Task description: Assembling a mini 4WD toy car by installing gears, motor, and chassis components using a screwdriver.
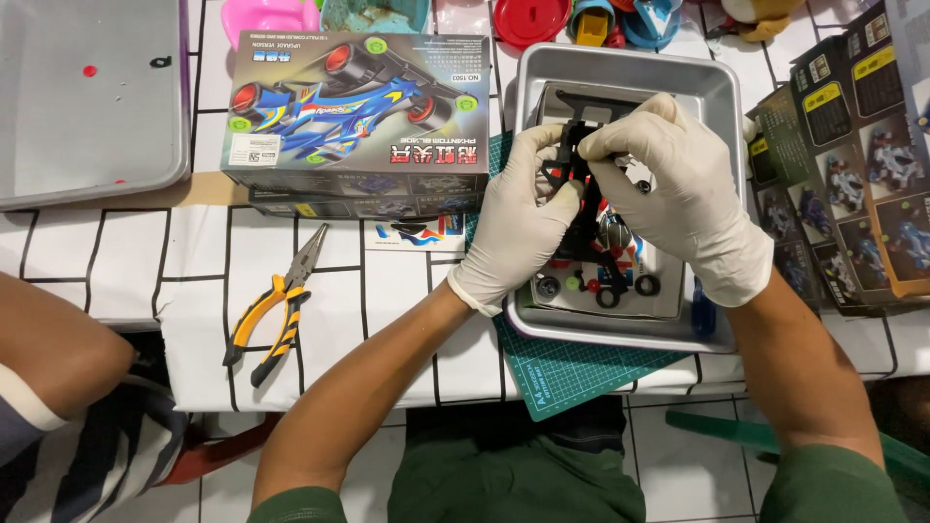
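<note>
Both my hands wear white gloves and meet over a metal tray [712, 92]. My left hand [513, 218] and my right hand [678, 184] together grip a black plastic toy car chassis [581, 179], held upright above the tray. Small black rings and red and green parts [591, 284] lie in the tray under the chassis, on a printed sheet. My fingers hide much of the chassis.
A toy race car box [354, 111] lies left of the tray. Yellow-handled pliers [276, 305] rest on the white gridded tablecloth. A green cutting mat [572, 373] sticks out under the tray. More boxes [852, 165] stand at right, a grey tray [87, 97] at upper left. Another person's knee [53, 353] is at left.
</note>
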